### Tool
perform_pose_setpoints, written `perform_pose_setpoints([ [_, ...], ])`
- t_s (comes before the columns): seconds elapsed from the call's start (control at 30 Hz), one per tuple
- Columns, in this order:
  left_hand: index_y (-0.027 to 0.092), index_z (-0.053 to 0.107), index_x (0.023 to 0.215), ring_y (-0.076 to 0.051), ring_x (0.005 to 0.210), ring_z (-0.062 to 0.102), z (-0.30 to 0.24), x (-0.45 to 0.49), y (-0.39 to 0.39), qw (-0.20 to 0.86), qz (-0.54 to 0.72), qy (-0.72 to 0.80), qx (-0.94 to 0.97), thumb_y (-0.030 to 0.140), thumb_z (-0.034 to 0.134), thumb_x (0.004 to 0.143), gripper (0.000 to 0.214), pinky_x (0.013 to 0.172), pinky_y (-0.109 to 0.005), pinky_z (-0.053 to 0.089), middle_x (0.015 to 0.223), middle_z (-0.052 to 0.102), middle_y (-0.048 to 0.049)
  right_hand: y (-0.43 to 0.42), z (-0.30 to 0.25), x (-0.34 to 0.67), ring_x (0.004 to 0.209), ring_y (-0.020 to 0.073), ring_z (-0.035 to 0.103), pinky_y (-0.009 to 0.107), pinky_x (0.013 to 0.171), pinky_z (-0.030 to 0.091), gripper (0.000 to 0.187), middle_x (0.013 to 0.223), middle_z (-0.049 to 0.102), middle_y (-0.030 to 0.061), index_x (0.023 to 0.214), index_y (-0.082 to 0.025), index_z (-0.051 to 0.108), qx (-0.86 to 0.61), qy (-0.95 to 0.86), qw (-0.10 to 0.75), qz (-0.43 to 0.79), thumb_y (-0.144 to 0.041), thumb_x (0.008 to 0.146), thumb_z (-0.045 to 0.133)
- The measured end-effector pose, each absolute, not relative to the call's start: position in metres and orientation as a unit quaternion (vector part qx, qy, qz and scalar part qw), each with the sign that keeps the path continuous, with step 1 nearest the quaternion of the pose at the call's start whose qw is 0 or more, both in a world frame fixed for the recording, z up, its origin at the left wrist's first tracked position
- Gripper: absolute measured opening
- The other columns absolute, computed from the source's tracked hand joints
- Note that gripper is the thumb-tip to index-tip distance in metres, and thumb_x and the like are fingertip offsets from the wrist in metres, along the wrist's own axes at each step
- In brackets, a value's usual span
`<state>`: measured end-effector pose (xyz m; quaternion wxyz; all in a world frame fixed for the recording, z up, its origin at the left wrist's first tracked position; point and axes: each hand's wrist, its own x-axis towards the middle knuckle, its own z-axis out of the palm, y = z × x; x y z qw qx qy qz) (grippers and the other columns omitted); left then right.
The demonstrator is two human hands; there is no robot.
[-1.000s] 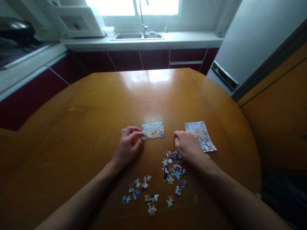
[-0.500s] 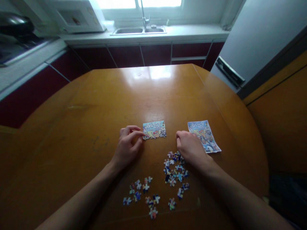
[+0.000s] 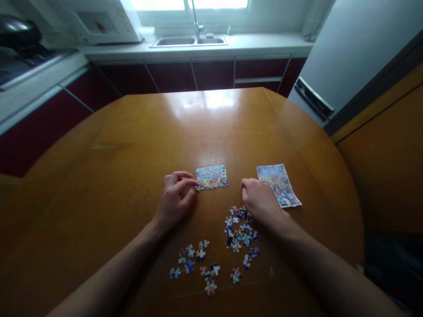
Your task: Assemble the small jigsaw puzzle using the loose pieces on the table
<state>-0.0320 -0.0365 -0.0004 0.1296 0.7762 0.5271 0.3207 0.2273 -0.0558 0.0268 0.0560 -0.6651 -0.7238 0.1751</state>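
The partly assembled jigsaw puzzle lies flat in the middle of the table, its lower edge uneven with tabs. At its lower left corner, my left hand rests with fingers apart, the index fingertip touching the edge. My right hand is curled closed, fingers pointing down, between the puzzle and a printed picture sheet whose left side it partly covers. Whatever its fingers hold is hidden. Just below that hand sits a pile of loose puzzle pieces. Nearer to me are more scattered puzzle pieces.
All of this rests on a large wooden table with rounded sides. Beyond it stand a counter with a double sink, a microwave and dark red cabinets. A fridge is at the right.
The whole view has shifted slightly. Both hands keep nearly the same places relative to the puzzle and the sheet; no puzzle piece has visibly moved.
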Motion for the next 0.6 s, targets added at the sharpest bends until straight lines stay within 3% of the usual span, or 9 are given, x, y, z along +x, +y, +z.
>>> perform_pose_setpoints([
  [0.6, 0.021, 0.071, 0.087, -0.023, 0.104, 0.051, 0.001, -0.028, -0.038, 0.139, 0.341, 0.518, 0.772, 0.018, 0.059, 0.089, 0.013, 0.095, -0.043, 0.044, 0.105, 0.060, -0.0052, -0.050, 0.029, 0.241, 0.069, 0.0164, 0.057, 0.029, 0.062, 0.033, 0.025, 0.077, 0.071, 0.0084, 0.074, -0.017, 0.068, -0.636, -0.719, 0.110, 0.258, -0.012, 0.085, 0.046],
])
